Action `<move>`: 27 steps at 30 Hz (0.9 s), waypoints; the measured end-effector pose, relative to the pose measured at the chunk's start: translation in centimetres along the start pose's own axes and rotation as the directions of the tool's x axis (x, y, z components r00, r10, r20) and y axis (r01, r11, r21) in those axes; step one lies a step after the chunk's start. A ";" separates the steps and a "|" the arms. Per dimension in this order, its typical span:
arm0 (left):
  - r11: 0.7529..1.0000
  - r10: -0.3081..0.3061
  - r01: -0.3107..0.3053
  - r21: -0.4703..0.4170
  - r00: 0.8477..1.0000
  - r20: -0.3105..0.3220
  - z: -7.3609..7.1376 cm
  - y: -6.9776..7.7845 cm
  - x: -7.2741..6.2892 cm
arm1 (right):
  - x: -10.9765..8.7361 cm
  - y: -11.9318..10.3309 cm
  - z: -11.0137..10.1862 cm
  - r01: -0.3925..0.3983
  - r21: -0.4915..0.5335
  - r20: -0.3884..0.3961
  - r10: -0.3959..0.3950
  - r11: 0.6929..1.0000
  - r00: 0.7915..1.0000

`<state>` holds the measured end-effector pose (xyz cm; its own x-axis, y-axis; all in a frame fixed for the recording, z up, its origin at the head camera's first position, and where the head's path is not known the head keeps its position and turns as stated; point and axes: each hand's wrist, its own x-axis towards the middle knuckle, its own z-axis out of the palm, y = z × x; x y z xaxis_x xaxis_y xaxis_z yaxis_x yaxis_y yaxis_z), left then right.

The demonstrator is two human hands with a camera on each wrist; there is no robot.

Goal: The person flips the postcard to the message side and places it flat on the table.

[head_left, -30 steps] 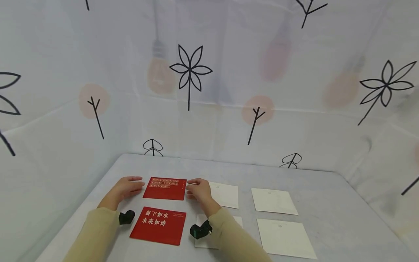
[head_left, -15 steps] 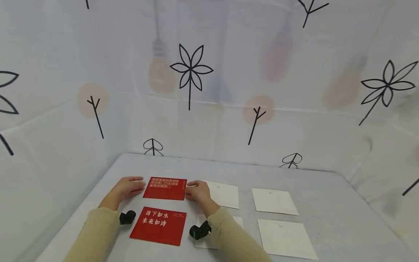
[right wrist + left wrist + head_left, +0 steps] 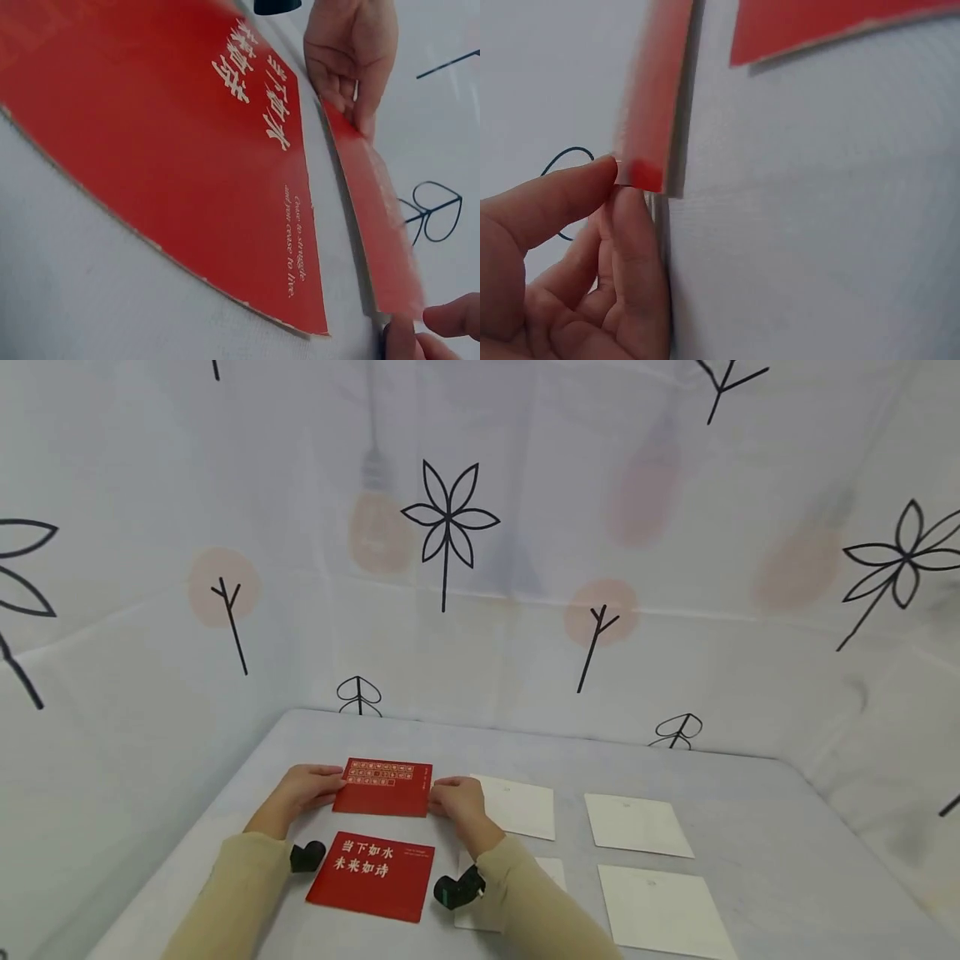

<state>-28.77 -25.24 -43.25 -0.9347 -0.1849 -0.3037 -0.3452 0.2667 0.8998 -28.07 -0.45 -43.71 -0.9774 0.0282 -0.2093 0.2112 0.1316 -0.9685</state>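
Note:
My left hand (image 3: 302,787) pinches the left edge of the far red card (image 3: 382,802), which has rows of small boxed characters. At the same card's right edge, my right hand (image 3: 462,802) holds it between thumb and fingers. In the left wrist view the left thumb lies on top of the red card (image 3: 656,112) and the fingers beneath; a shadow runs along its lower edge. The right wrist view shows both hands at opposite ends of this card (image 3: 375,217), tilted. Nearer to me lies a second red card (image 3: 371,889) with large white characters, untouched.
To the right lie several white cards: one behind my right hand (image 3: 521,808), one partly hidden under my right forearm (image 3: 553,870), and a far and a near one (image 3: 639,824) further right. A printed white cloth (image 3: 495,677) hangs behind the table (image 3: 780,843).
My left hand has moved right onto the card's left edge, where there was a gap before. The far red card has shifted slightly up in the head view, which has turned a little left.

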 end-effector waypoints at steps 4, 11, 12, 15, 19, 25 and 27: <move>1.000 0.002 -0.002 -0.004 1.000 -0.011 0.1 0.0 0.3 | 0.1 -0.2 0.0 -0.009 0.004 -0.007 0.009 1.000 1.000; 0.999 0.028 -0.027 -0.041 0.999 0.016 -0.2 0.1 0.0 | 0.4 0.1 0.0 -0.023 0.004 -0.020 0.023 1.000 1.000; 0.999 0.026 -0.025 -0.045 0.999 0.020 -0.2 0.1 -0.1 | 0.4 0.1 -0.1 -0.024 0.002 -0.023 0.024 1.000 0.999; 0.999 0.023 -0.022 -0.049 0.999 0.027 -0.4 0.1 -0.1 | 0.5 0.0 -0.1 -0.032 -0.004 -0.024 0.032 0.999 0.999; 0.998 0.029 -0.028 -0.050 0.999 0.028 -0.6 0.2 -0.2 | 0.5 -0.3 -0.1 -0.028 0.029 -0.001 0.028 0.999 1.000; 0.997 0.056 -0.053 -0.057 0.997 0.046 -0.8 0.6 -0.6 | 0.4 -0.7 -0.5 -0.025 0.149 0.067 0.015 0.989 0.998; 0.996 0.062 -0.058 -0.062 0.997 0.050 -0.9 0.7 -0.7 | 0.4 -0.9 -0.6 -0.024 0.178 0.082 0.009 0.984 0.997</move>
<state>-28.29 -25.75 -42.18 -0.9572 -0.1204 -0.2631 -0.2840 0.2177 0.9338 -28.70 0.04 -42.86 -0.9722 -0.0520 -0.2283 0.2308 -0.0473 -0.9719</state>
